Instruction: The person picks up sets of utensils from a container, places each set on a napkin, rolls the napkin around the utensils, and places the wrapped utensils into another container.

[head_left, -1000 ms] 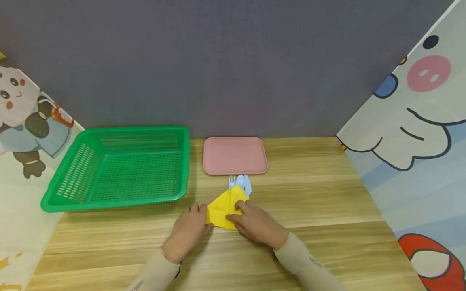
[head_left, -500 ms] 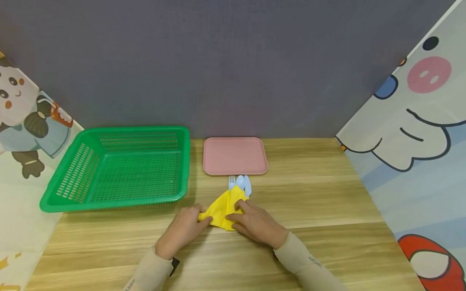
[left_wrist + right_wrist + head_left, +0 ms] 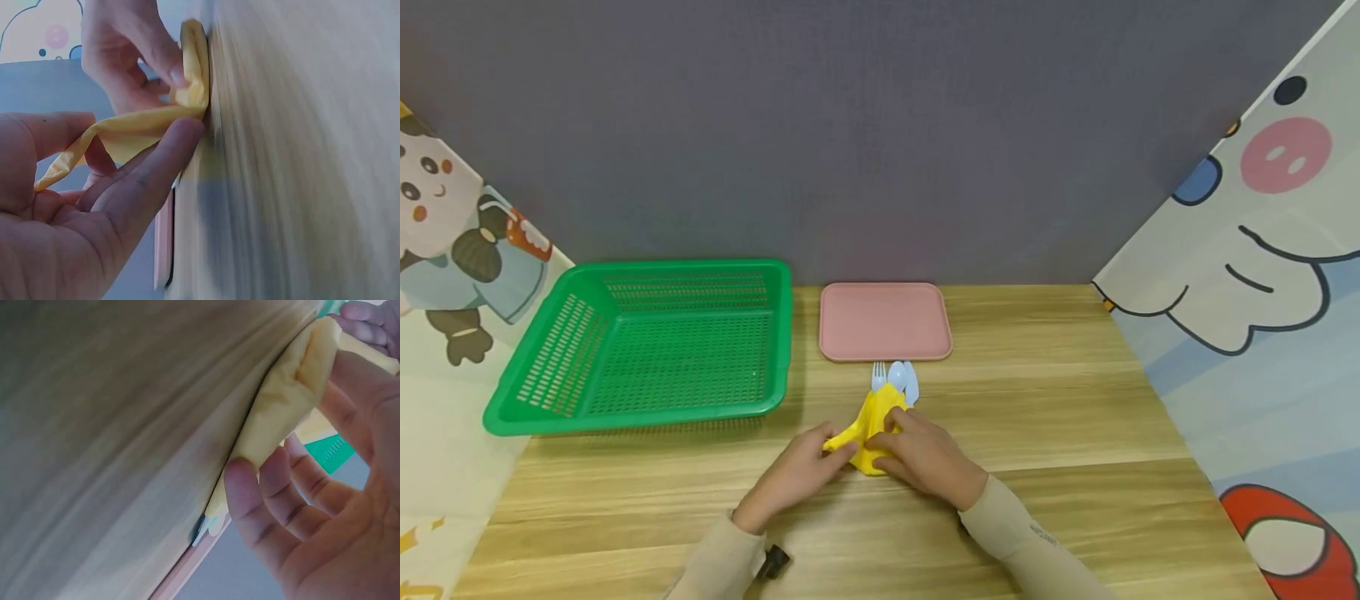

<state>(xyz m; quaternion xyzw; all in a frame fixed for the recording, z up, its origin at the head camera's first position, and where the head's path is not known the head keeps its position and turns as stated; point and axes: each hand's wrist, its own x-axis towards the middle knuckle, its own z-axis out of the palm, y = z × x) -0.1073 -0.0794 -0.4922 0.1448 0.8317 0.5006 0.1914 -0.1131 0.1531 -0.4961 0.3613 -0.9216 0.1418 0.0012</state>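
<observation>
A yellow cloth napkin (image 3: 874, 410) lies folded over the lower parts of a light blue fork (image 3: 879, 377), spoon (image 3: 897, 375) and knife (image 3: 912, 385), whose upper ends stick out. My left hand (image 3: 801, 472) pinches the napkin's left flap, raised off the table in the left wrist view. My right hand (image 3: 928, 458) holds the right side of the bundle, fingers and thumb bent against the cloth (image 3: 275, 406). The cutlery's lower ends are hidden inside the napkin.
A pink rectangular tray (image 3: 885, 322) lies just beyond the cutlery tips. To the left stands a green plastic basket (image 3: 778, 350) with slotted walls. Behind the wooden table (image 3: 1037, 375) rises a grey panel (image 3: 880, 150), with cartoon-printed panels on both sides.
My left hand first drew the napkin's left flap out to the left, then brought it up and back to the right, narrowing the cloth. The right hand stays nearly in place.
</observation>
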